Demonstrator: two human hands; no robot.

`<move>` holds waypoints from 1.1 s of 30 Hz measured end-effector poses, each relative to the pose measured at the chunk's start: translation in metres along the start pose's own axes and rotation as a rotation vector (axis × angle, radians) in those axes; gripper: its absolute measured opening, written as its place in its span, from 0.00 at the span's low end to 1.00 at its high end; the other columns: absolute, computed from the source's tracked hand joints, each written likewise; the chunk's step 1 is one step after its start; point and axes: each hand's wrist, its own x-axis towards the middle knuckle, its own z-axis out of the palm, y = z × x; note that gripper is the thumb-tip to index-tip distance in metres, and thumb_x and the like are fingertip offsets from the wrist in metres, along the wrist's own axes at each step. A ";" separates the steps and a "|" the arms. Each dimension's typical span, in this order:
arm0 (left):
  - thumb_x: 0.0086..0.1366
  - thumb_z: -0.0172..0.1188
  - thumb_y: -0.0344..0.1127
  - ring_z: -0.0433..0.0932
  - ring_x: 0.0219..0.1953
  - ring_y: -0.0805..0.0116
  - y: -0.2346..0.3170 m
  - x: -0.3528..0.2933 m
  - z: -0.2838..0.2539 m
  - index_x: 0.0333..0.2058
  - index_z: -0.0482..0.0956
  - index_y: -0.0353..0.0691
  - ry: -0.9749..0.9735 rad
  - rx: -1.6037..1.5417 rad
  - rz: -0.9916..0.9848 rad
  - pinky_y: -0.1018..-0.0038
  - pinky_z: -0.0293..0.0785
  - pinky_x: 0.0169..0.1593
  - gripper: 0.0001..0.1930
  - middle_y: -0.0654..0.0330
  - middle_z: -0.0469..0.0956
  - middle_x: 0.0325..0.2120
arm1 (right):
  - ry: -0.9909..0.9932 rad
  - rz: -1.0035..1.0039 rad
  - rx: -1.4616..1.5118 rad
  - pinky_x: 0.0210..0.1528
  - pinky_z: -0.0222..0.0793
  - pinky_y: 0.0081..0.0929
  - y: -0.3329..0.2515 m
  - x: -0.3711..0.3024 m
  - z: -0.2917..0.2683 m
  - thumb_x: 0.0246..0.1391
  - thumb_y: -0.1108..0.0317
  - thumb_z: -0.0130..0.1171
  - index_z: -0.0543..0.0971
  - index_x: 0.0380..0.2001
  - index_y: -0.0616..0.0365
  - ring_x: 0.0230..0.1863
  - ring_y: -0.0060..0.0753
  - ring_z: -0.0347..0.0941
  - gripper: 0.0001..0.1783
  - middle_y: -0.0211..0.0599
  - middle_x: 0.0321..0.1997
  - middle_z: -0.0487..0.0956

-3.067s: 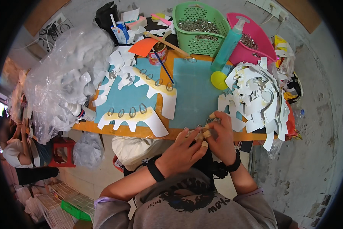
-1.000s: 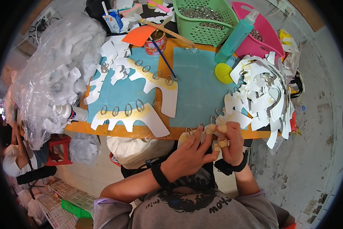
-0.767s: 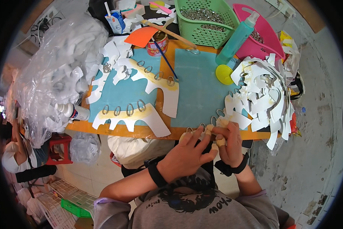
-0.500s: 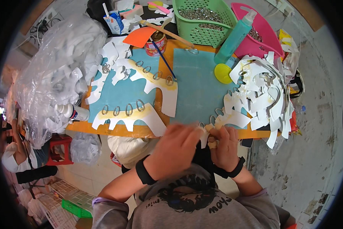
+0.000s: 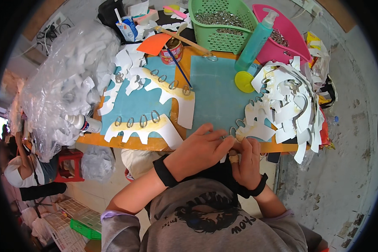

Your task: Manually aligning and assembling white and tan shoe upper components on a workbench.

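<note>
Both hands meet at the front edge of the table over a white scalloped piece (image 5: 259, 132) with a yellowish glued band and oval metal rings along it. My right hand (image 5: 246, 161) is closed on its near end, thumb and fingers pinched together, with pale wraps on some fingertips. Reaching across from the left, my left hand (image 5: 201, 152) has thumb and forefinger pressed together at the same end, close to a metal ring (image 5: 233, 131). The fingers hide what lies between them. A similar piece (image 5: 143, 127) with several rings lies to the left, another (image 5: 172, 90) farther back.
At the right is a heaped stack of white pieces (image 5: 287, 101). Behind stand a green basket (image 5: 222, 35) and a pink basket (image 5: 292, 42) of metal rings, a teal bottle (image 5: 254, 46) and a glue can (image 5: 172, 54) with brush. Plastic bags (image 5: 58, 75) crowd the left; a white bottle (image 5: 84, 123) lies nearby.
My left hand, blurred half a second ago, has come right to the fingers of my right hand. The right hand keeps its pinch on the white piece.
</note>
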 end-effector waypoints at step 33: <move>0.45 0.54 0.23 0.72 0.56 0.55 0.051 -0.039 0.019 0.38 0.67 0.34 0.164 -0.011 -0.369 0.54 0.53 0.58 0.17 0.42 0.73 0.51 | -0.173 -0.032 -0.223 0.67 0.42 0.62 -0.008 -0.003 -0.008 0.44 0.71 0.61 0.82 0.44 0.42 0.52 0.42 0.62 0.21 0.26 0.53 0.75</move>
